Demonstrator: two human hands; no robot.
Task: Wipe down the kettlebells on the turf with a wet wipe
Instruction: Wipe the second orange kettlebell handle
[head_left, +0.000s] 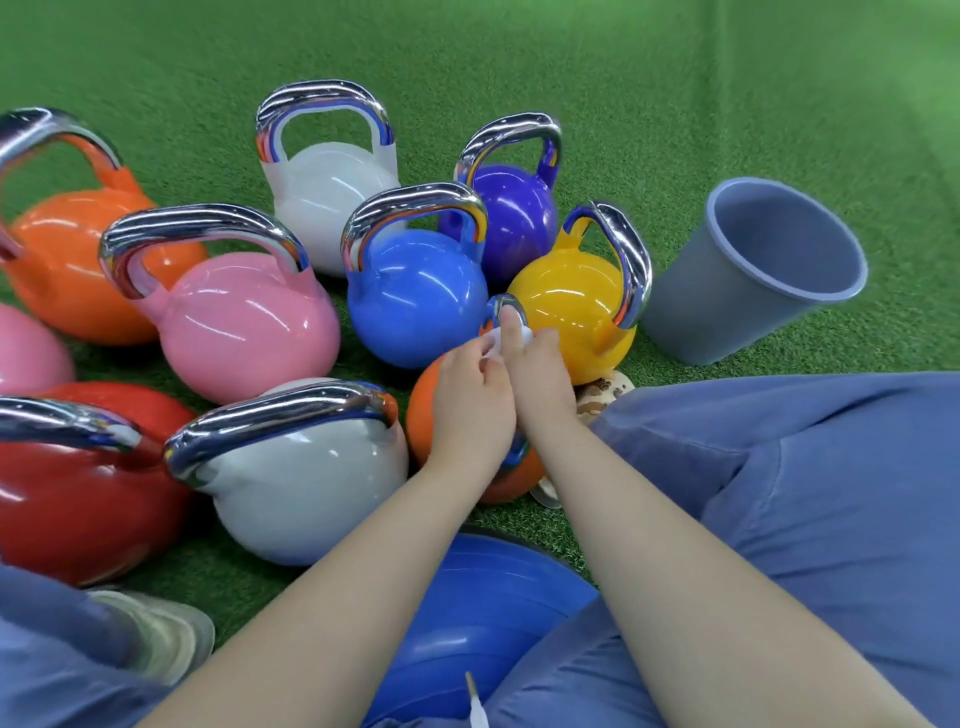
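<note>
Now both hands, left hand (470, 400) and right hand (540, 376), pinch wet wipe (496, 345) on small orange kettlebell (423, 415) handle.

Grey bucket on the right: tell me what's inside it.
The grey bucket lies tilted on the turf, mouth facing the camera. The visible inner wall is bare grey, with no wipes or trash showing. The near rim hides the lowest part of the interior, so something small there can't be ruled out.
</note>
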